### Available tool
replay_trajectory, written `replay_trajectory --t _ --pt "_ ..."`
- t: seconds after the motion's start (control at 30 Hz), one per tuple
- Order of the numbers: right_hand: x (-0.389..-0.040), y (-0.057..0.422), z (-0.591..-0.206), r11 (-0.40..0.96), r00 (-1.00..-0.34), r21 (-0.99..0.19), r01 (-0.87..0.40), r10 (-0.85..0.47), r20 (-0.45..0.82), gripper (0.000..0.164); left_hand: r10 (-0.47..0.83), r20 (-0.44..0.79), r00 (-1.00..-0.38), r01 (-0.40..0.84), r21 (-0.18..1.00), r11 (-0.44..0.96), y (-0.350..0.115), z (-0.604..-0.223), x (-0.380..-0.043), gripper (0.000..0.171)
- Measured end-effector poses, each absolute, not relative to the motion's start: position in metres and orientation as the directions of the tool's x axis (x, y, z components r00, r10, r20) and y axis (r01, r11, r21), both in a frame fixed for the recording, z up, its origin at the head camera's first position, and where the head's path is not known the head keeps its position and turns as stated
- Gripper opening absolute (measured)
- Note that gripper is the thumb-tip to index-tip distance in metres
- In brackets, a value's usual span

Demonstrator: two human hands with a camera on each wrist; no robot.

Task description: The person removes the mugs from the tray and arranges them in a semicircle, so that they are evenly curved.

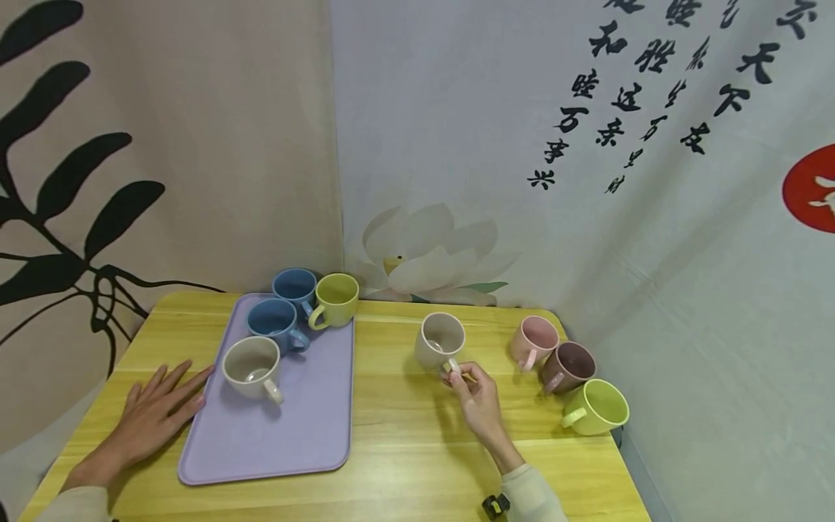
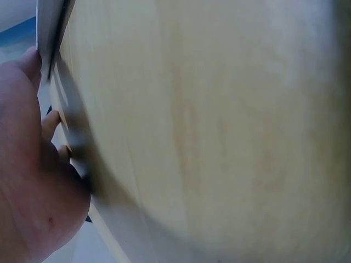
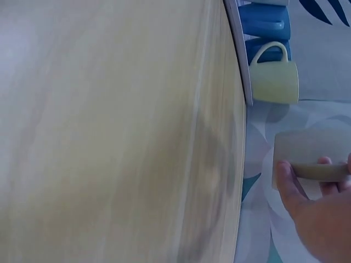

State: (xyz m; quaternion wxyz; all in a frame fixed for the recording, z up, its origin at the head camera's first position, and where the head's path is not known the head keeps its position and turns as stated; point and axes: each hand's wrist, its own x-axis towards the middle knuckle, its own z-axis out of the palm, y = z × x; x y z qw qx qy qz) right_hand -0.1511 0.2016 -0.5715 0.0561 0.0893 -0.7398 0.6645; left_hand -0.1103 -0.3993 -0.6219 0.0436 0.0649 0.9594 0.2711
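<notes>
Off-white mug (image 1: 438, 349) upright, aloft, right of flat lilac tray (image 1: 300, 428)

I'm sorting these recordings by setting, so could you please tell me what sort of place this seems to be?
Probably an indoor corner set up as a small work area: printed cloth hangs behind a wooden table, which bears a purple tray and several mugs.
</notes>
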Motion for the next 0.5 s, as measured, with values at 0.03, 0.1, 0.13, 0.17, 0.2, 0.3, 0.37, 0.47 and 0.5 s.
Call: replay_trajectory --t 0.03,0.1,0.13,0.17,0.2,0.3,0.37,0.47,0.5 --pt "-0.152 0.203 -0.572 0.095 -0.978 -0.973 -0.209 -0.048 0.205 0.014 0.149 -0.047 -0.988 0.102 0.524 0.845 -0.399 -0.622 -0.11 0.064" --pt "-0.154 0.204 -0.572 0.083 -0.977 -0.974 -0.213 -0.026 0.211 0.014 0.15 -0.042 -0.988 0.106 0.523 0.846 -0.4 -0.623 -0.11 0.064" --pt "-0.155 0.205 -0.573 0.079 -0.976 -0.973 -0.217 -0.013 0.216 0.014 0.151 -0.039 -0.988 0.109 0.524 0.845 -0.4 -0.623 -0.11 0.064" --pt "-0.157 0.206 -0.574 0.073 -0.976 -0.973 -0.219 0.0 0.219 0.014 0.152 -0.036 -0.988 0.111 0.522 0.846 -0.4 -0.623 -0.11 0.064" --pt "-0.158 0.207 -0.574 0.067 -0.975 -0.973 -0.219 0.014 0.221 0.014 0.153 -0.033 -0.988 0.113 0.522 0.845 -0.4 -0.624 -0.11 0.064" --pt "-0.162 0.21 -0.575 0.06 -0.976 -0.976 -0.208 0.051 0.211 0.013 0.154 -0.032 -0.988 0.114 0.524 0.844 -0.4 -0.624 -0.11 0.064" --pt "-0.163 0.212 -0.575 0.062 -0.977 -0.978 -0.197 0.069 0.202 0.013 0.154 -0.03 -0.988 0.115 0.523 0.844 -0.4 -0.624 -0.11 0.064" --pt "-0.166 0.216 -0.575 0.075 -0.978 -0.981 -0.18 0.091 0.187 0.014 0.155 -0.03 -0.987 0.116 0.526 0.843 -0.401 -0.625 -0.11 0.064" --pt "-0.166 0.217 -0.576 0.081 -0.979 -0.981 -0.174 0.098 0.181 0.013 0.155 -0.029 -0.987 0.116 0.526 0.842 -0.401 -0.625 -0.11 0.064"
